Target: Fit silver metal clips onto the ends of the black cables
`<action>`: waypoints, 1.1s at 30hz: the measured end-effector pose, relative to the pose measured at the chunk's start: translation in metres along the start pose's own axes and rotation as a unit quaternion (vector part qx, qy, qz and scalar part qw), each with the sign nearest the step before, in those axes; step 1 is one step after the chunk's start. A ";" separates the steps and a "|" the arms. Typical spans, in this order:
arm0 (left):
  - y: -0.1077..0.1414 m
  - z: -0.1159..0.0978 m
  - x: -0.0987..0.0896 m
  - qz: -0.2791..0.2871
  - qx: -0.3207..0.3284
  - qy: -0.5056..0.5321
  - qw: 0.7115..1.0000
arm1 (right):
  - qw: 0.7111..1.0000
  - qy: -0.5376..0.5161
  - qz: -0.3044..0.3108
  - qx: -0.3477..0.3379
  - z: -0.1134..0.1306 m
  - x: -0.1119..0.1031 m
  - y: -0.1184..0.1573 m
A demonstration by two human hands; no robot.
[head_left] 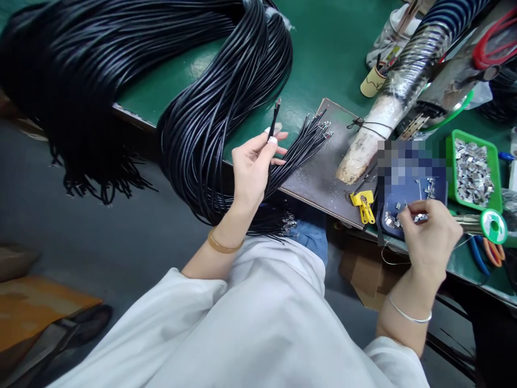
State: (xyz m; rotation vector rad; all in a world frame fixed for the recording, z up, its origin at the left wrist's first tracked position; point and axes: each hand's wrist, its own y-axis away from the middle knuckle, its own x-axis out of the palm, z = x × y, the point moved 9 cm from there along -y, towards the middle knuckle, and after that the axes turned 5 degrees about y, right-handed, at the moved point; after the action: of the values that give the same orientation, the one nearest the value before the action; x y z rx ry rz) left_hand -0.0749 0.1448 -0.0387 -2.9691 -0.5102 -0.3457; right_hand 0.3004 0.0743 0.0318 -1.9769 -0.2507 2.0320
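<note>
Between the thumb and fingers of my left hand [255, 164] a black cable [274, 118] is pinched, its stripped end pointing up. Behind that hand, a bundle of black cables [305, 143] rests with bare wire ends over a grey board [319, 180]. My right hand [430, 234] is over a dark blue tray [440, 188] that holds small silver metal pieces [391, 220]. Its thumb and index finger are pinched together; whatever lies between them is too small to make out.
A large heap of black cables [226, 86] hangs over the green table's [323, 48] edge. Right of the board lie a yellow clip-like tool [364, 205], a taped duct hose [375, 129], a green bin [498, 178] of metal pieces, a solder spool [493, 226] and orange-and-blue handles [493, 250].
</note>
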 end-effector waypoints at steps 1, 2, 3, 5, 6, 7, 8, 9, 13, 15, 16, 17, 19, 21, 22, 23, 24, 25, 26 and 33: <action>0.000 -0.001 -0.001 -0.012 0.003 -0.003 1.000 | 1.000 0.007 0.023 -0.003 0.000 0.005 -0.001; 0.000 -0.002 -0.002 -0.028 0.013 -0.006 1.000 | 0.999 0.011 0.039 -0.004 -0.001 0.009 -0.003; 0.001 -0.004 -0.005 -0.048 0.029 -0.007 0.998 | 0.999 0.011 0.050 -0.004 -0.002 0.012 -0.004; 0.002 -0.007 -0.011 -0.088 0.065 0.003 0.994 | 0.998 0.007 0.059 -0.001 -0.002 0.016 -0.007; 0.003 -0.008 -0.012 -0.096 0.076 0.011 0.992 | 0.998 0.003 0.057 0.002 -0.002 0.017 -0.008; 0.004 -0.009 -0.011 -0.090 0.078 0.016 0.993 | 0.999 -0.003 0.052 0.005 -0.001 0.017 -0.009; 0.006 -0.010 -0.007 -0.069 0.071 0.015 0.995 | 0.999 -0.010 0.041 0.010 -0.001 0.016 -0.009; 0.008 -0.013 -0.001 -0.034 0.057 0.011 0.998 | 0.999 -0.021 0.022 0.016 0.000 0.014 -0.009; 0.035 -0.041 0.043 0.198 0.004 0.042 0.979 | 0.991 -0.081 -0.096 0.046 0.003 -0.005 -0.004; 0.059 -0.047 0.072 0.338 -0.060 0.066 0.937 | 0.983 -0.109 -0.138 0.060 0.008 -0.017 0.000; 0.072 -0.045 0.083 0.392 -0.101 0.072 0.911 | 0.979 -0.121 -0.151 0.069 0.011 -0.022 0.002; 0.083 -0.040 0.092 0.427 -0.144 0.072 0.890 | 0.974 -0.139 -0.162 0.081 0.015 -0.028 0.005; 0.099 -0.021 0.103 0.443 -0.219 0.079 0.866 | 0.956 -0.212 -0.175 0.101 0.025 -0.037 0.011; 0.107 0.000 0.107 0.416 -0.267 0.099 0.864 | 0.920 -0.326 -0.189 0.104 0.038 -0.046 0.019; 0.109 0.009 0.108 0.397 -0.278 0.113 0.868 | 0.900 -0.380 -0.189 0.100 0.046 -0.048 0.023; 0.110 0.015 0.109 0.377 -0.280 0.122 0.874 | 0.886 -0.415 -0.183 0.096 0.055 -0.048 0.027; 0.110 0.020 0.108 0.360 -0.278 0.128 0.881 | 0.883 -0.428 -0.172 0.087 0.064 -0.048 0.031; 0.110 0.023 0.108 0.348 -0.273 0.131 0.887 | 0.891 -0.418 -0.165 0.073 0.074 -0.048 0.035; 0.110 0.024 0.108 0.340 -0.269 0.133 0.891 | 0.903 -0.395 -0.159 0.055 0.083 -0.047 0.039; 0.107 0.019 0.108 0.338 -0.254 0.129 0.897 | 0.904 -0.418 -0.087 0.032 0.107 -0.008 0.047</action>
State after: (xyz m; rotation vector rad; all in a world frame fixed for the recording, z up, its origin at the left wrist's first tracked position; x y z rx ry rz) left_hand 0.0645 0.0810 -0.0389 -3.2228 0.7467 -0.8715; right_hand 0.1901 0.0355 0.0288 -0.8866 -0.5015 2.5860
